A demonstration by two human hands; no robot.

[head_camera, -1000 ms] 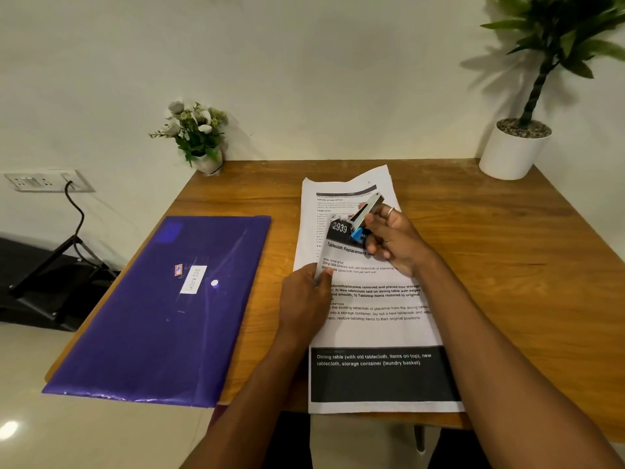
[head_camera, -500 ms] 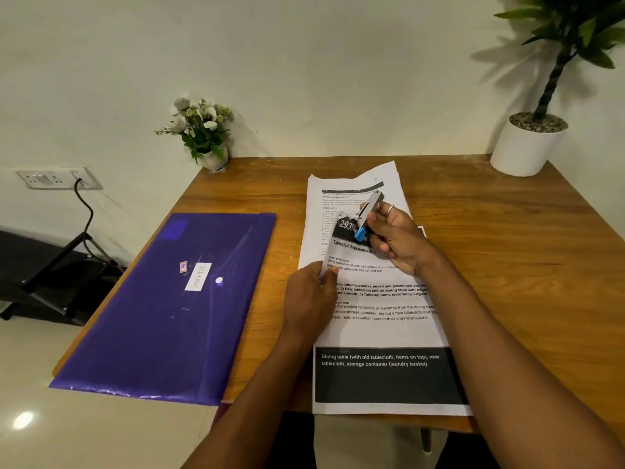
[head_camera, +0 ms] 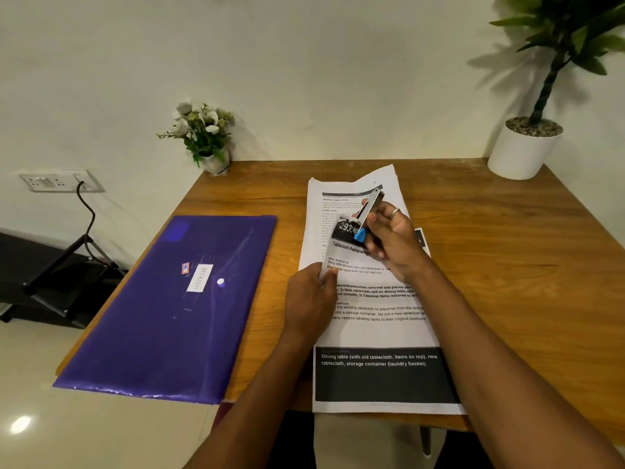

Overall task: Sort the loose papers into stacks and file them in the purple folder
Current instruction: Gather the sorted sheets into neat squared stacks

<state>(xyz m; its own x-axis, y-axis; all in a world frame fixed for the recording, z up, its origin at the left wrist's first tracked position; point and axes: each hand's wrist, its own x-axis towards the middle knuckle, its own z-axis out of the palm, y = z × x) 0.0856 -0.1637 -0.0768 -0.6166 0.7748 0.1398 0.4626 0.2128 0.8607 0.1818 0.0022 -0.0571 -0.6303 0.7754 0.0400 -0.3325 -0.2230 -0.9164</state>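
A stack of printed white papers (head_camera: 375, 326) lies in the middle of the wooden table (head_camera: 507, 265), its near edge hanging over the table's front. My left hand (head_camera: 309, 299) pinches the left edge of the top sheet, which is lifted and curled. My right hand (head_camera: 394, 242) grips a small silver stapler with a blue end (head_camera: 367, 214) at the raised top corner of that sheet. The purple folder (head_camera: 176, 309) lies closed on the left side of the table, its near corner over the edge.
A small pot of white flowers (head_camera: 206, 140) stands at the table's back left corner. A white pot with a tall green plant (head_camera: 524, 147) stands at the back right. A wall socket with a black cable (head_camera: 61, 182) is on the left.
The hands, stapler and papers keep almost the same pose. The view has shifted a little to the left and down.
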